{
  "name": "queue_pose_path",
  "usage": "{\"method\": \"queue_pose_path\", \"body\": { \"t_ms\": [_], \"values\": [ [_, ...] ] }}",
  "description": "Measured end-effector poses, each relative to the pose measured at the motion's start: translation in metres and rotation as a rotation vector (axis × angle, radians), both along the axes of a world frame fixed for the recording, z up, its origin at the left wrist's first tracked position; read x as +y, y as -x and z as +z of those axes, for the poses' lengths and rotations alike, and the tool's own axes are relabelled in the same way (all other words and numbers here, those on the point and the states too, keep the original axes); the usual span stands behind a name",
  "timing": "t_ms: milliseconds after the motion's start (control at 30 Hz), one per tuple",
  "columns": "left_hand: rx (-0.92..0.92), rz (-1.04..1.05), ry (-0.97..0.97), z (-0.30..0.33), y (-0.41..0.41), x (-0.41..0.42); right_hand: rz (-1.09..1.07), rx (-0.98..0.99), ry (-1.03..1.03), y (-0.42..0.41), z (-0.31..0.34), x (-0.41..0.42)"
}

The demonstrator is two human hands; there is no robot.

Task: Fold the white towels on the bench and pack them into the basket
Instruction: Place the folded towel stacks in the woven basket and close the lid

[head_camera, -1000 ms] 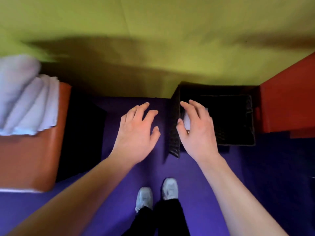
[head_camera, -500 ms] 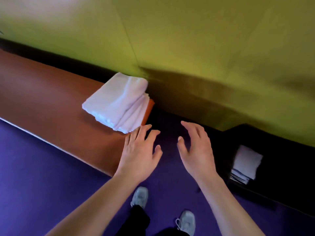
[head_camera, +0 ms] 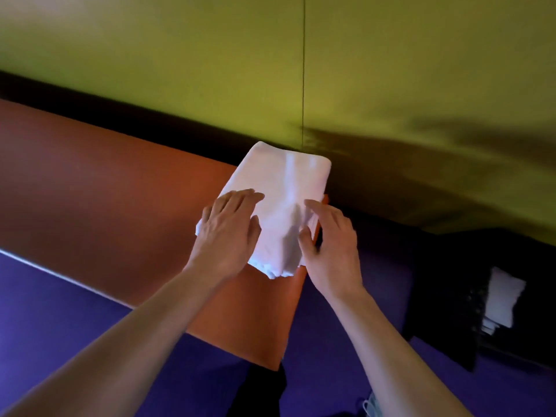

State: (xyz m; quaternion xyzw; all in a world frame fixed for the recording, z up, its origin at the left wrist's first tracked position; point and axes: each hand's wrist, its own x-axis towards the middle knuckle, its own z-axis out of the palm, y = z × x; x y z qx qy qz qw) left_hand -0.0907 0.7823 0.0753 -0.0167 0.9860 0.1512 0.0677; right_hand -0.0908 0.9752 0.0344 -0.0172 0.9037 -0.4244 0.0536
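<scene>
Towel stack (head_camera: pixel 279 206) sits at worktop (head_camera: pixel 105 191) end, overhanging edge. Left hand (head_camera: pixel 228 233) rests flat on it; right hand (head_camera: pixel 328 245) appears to pinch side, grip unclear. Risk: uneven lift, layers slide off before basket (head_camera: pixel 451 296).

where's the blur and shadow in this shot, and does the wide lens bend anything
Head view: the right hand smears slightly at its fingertips, the left hand is sharper; a dark shadow streaks the green wall at right; the basket sits in deep gloom; the bench edge bows from the wide lens.
</scene>
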Motion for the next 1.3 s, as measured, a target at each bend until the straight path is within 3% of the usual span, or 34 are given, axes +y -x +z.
{"method": "queue_pose_path", "body": {
  "t_ms": [200, 367, 533, 767, 967, 1133, 1300],
  "values": [
    [-0.15, -0.022, -0.237, -0.046, 0.044, -0.054, -0.119, -0.051, -0.091, 0.016, -0.027, -0.043],
    [-0.293, 0.053, -0.443, -0.075, 0.047, -0.071, -0.26, -0.404, 0.297, 0.014, -0.046, -0.051],
    [-0.553, 0.042, -0.663, -0.081, 0.052, -0.073, -0.129, -0.517, 0.374, 0.022, -0.052, -0.038],
    [-0.6, 0.035, -0.857, -0.087, 0.057, -0.072, -0.147, -0.51, 0.387, 0.017, -0.063, -0.033],
    [-0.691, 0.31, -1.17, -0.088, 0.038, -0.06, -0.202, -0.476, 0.371, 0.002, -0.067, -0.024],
    [-0.686, 0.277, -1.148, -0.088, -0.015, -0.039, -0.247, -0.515, 0.367, -0.05, -0.061, -0.004],
    [-0.664, 0.293, -1.126, -0.085, -0.014, -0.028, -0.21, -0.57, 0.479, -0.041, -0.069, 0.001]
  ]
}}
